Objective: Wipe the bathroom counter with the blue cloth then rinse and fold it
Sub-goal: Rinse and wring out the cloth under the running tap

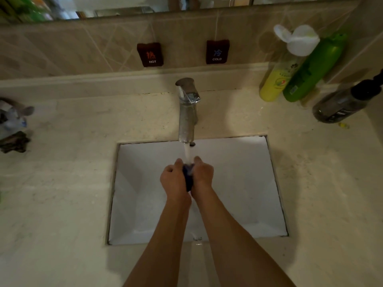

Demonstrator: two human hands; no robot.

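"HOT" tag [150,54], "COLD" tag [217,52]

The beige counter [62,183] carries a chrome faucet [187,108], yellow bottle [273,83], green bottle [310,69] and dark bottle [342,104].

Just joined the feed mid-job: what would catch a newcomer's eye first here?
Both hands, left hand and right hand, grip the bunched blue cloth under water running from the chrome faucet, above the white sink. Green and yellow bottles lean at the counter's back right.
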